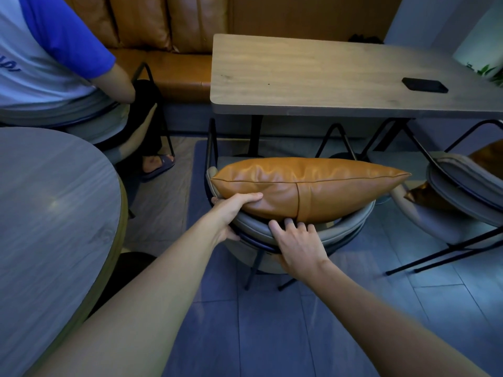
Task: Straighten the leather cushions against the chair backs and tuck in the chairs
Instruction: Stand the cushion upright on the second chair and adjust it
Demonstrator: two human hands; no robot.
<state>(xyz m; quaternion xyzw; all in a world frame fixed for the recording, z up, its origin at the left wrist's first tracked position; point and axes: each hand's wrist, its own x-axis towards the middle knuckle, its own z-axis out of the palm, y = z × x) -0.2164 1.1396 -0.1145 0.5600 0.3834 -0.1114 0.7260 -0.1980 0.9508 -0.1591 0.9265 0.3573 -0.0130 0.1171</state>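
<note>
A tan leather cushion (307, 183) stands on edge in a grey chair (351, 221), leaning against its curved back, in the middle of the view. My left hand (231, 210) grips the chair back's left end, thumb pressed on the cushion's lower left corner. My right hand (296, 240) lies over the top of the chair back, fingertips touching the cushion's lower edge and thumb under the back. The chair stands in front of a rectangular wooden table (313, 77). A second grey chair (462, 186) at the right holds another tan cushion (487, 156), mostly hidden.
A round grey table (54, 213) fills the left foreground. A person in a blue-and-white shirt (46, 50) sits on a chair at the upper left. A tan bench (177, 66) runs behind the tables. A black phone (424, 84) lies on the wooden table.
</note>
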